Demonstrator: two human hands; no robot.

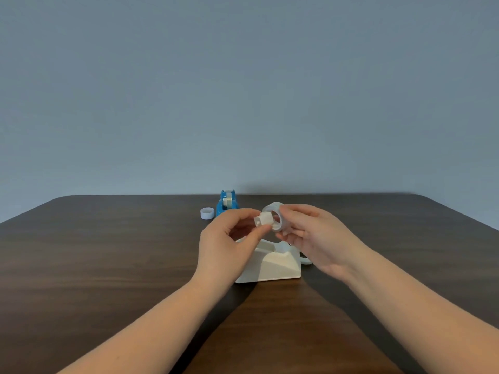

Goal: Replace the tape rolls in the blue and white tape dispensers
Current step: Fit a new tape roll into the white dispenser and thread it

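Above the white plastic tape dispenser [272,261], the left hand [229,238] pinches a white plastic spindle [262,220] and the right hand [310,233] grips a clear tape roll [275,215]; misaligned, the spindle may jam or drop.

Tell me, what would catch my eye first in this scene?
Two bare hands meet above the middle of a dark wooden table: the left hand pinches a small white hub, the right hand holds a clear tape roll beside it. Just below sits a white tape dispenser; farther back stand a blue tape dispenser and a small white ring.
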